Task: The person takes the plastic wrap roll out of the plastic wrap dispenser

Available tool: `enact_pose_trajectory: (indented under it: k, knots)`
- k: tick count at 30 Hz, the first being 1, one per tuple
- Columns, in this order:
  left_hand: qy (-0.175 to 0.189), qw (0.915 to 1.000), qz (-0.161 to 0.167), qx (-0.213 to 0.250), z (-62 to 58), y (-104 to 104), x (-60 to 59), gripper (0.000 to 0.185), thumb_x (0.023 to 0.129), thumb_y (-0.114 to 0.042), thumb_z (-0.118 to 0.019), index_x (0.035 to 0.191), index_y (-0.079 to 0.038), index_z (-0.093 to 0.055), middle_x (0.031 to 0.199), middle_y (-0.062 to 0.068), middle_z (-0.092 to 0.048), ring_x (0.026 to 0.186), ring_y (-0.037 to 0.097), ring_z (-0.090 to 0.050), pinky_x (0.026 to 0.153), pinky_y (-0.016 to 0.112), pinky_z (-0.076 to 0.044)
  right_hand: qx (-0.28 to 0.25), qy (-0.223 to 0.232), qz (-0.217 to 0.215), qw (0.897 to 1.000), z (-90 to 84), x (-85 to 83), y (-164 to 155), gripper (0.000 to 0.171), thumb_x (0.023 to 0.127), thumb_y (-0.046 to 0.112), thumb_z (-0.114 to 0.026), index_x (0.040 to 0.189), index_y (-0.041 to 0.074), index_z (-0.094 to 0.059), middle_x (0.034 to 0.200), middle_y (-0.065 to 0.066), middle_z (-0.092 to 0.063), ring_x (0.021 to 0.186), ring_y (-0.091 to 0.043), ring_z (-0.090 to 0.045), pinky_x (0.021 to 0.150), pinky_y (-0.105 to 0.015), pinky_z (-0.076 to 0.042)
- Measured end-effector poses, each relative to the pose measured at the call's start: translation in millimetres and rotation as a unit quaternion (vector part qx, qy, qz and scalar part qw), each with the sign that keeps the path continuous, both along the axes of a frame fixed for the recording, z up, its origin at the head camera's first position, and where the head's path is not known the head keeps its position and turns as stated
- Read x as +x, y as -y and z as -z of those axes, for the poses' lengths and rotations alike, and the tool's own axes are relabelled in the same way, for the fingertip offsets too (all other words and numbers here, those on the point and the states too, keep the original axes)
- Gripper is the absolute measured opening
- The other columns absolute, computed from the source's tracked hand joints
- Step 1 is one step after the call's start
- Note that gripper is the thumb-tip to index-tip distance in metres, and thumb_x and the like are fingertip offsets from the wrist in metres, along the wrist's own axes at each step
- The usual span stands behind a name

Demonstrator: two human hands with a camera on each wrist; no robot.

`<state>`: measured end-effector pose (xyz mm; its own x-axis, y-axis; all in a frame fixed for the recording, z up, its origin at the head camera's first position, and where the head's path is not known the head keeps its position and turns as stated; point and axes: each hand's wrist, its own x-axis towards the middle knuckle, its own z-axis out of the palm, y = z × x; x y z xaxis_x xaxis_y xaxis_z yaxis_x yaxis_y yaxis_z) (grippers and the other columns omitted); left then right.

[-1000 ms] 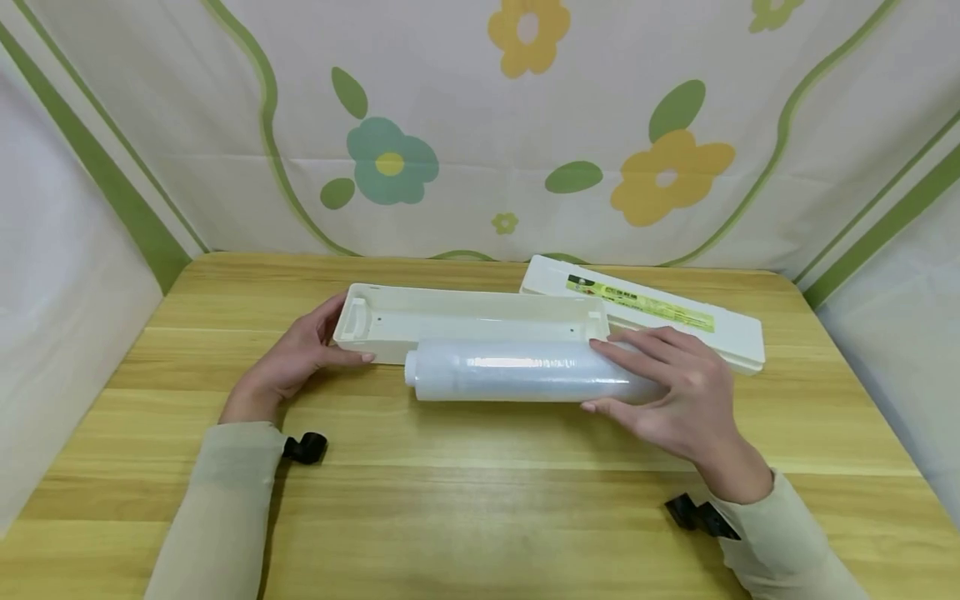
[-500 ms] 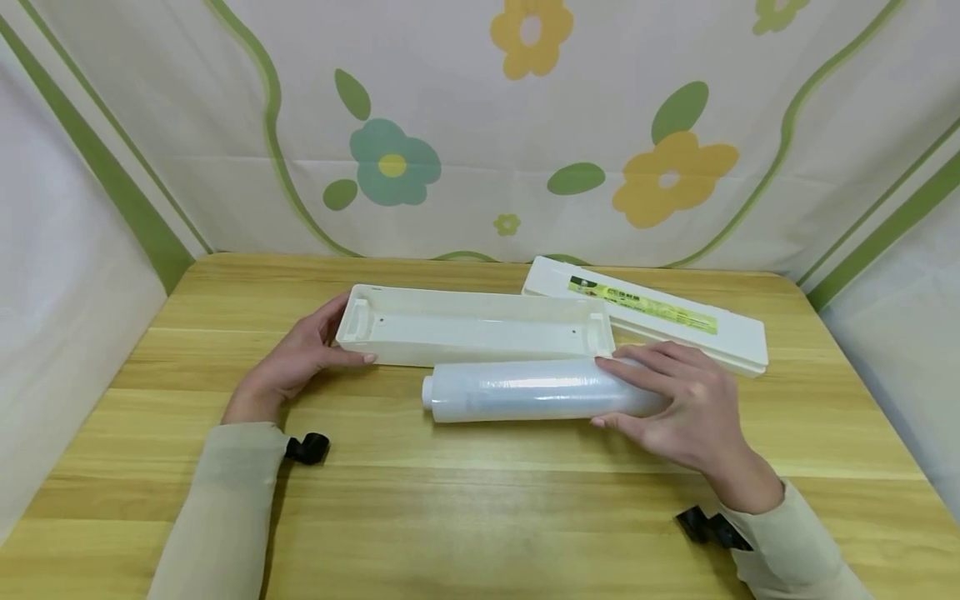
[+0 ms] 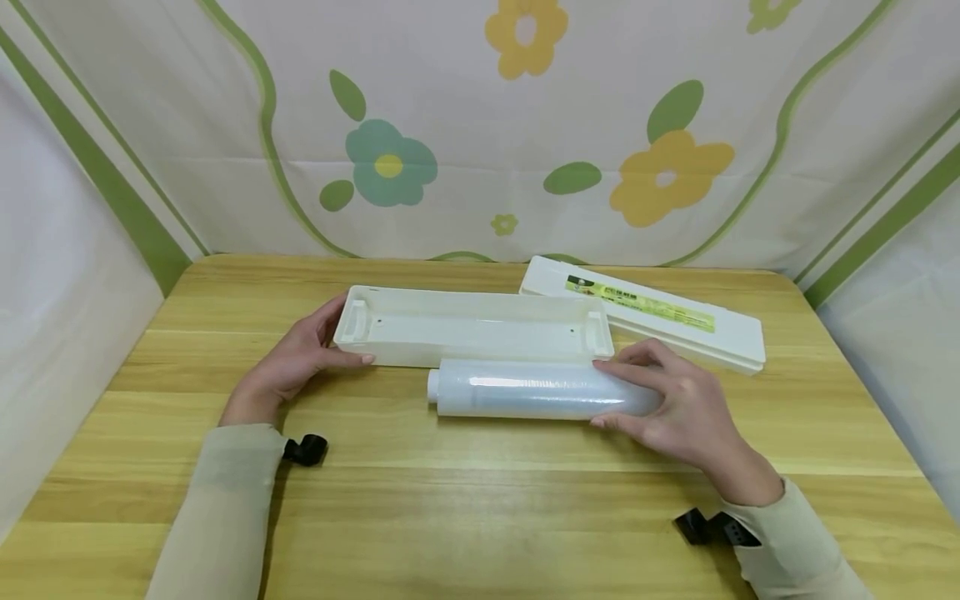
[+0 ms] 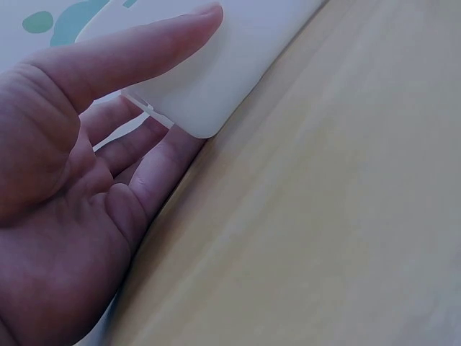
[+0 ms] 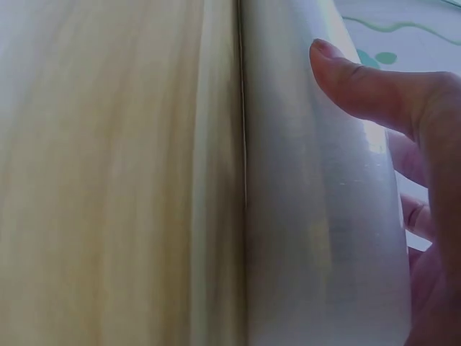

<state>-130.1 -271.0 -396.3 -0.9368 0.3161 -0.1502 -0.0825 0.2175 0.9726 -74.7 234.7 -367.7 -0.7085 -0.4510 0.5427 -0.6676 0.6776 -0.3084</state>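
Right hand: the right hand (image 3: 686,408) grasps the right end of the roll of cling film (image 3: 536,389), fingers curled over its top and thumb on the near side; the right wrist view shows the thumb (image 5: 374,90) pressed on the glossy film.
Roll of cling film: lies flat on the wooden table (image 3: 480,517), lengthwise left to right, just in front of the dispenser tray (image 3: 472,327) and parallel to it; a short white core end (image 3: 432,387) sticks out at its left.
Left hand: the left hand (image 3: 292,362) holds the tray's left end, thumb along the front wall and fingers round the corner; in the left wrist view the thumb (image 4: 137,54) lies on the tray's rounded corner (image 4: 205,94).
Dispenser tray: white, open side up, resting on the table.
Dispenser lid: the lid (image 3: 652,312), with a yellow-green label, lies behind and to the right of the tray, angled, near the right hand.
Backdrop: a cloth (image 3: 480,125) printed with flowers.
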Motion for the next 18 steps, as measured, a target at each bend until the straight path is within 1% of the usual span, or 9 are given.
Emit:
enact_pose_trajectory:
  k: [8,15,18]
  knots:
    - [0.005,1.0000,0.001,-0.004,-0.8,1.6,0.3,0.108,0.089,-0.007,-0.088,0.172,-0.033,-0.024,0.165,0.008,-0.043,0.134,0.018,-0.052,0.103,0.017,-0.050,0.013,0.010,0.004,1.000,-0.5,-1.2,-1.0,0.070,0.058,0.043,-0.106,0.122,0.026,-0.084,0.112,0.004,-0.073,0.096,-0.014,-0.071,0.071,-0.022,-0.049]
    - [-0.003,1.0000,0.005,0.002,0.9,1.6,0.5,0.105,0.089,-0.004,-0.087,0.171,-0.032,-0.028,0.158,0.010,-0.049,0.126,0.019,-0.058,0.100,0.021,-0.054,0.019,0.020,0.015,1.000,-0.5,0.2,-0.6,0.071,0.056,0.040,-0.106,0.122,0.028,-0.084,0.114,0.005,-0.073,0.095,-0.014,-0.071,0.072,-0.021,-0.049]
    - [-0.004,1.0000,0.007,0.002,0.9,1.7,0.7,0.104,0.089,-0.004,-0.087,0.171,-0.032,-0.029,0.157,0.011,-0.049,0.125,0.018,-0.058,0.100,0.022,-0.054,0.022,0.020,0.017,0.999,-0.7,0.7,-0.4,0.071,0.057,0.040,-0.106,0.123,0.029,-0.083,0.114,0.005,-0.072,0.094,-0.015,-0.071,0.072,-0.021,-0.048]
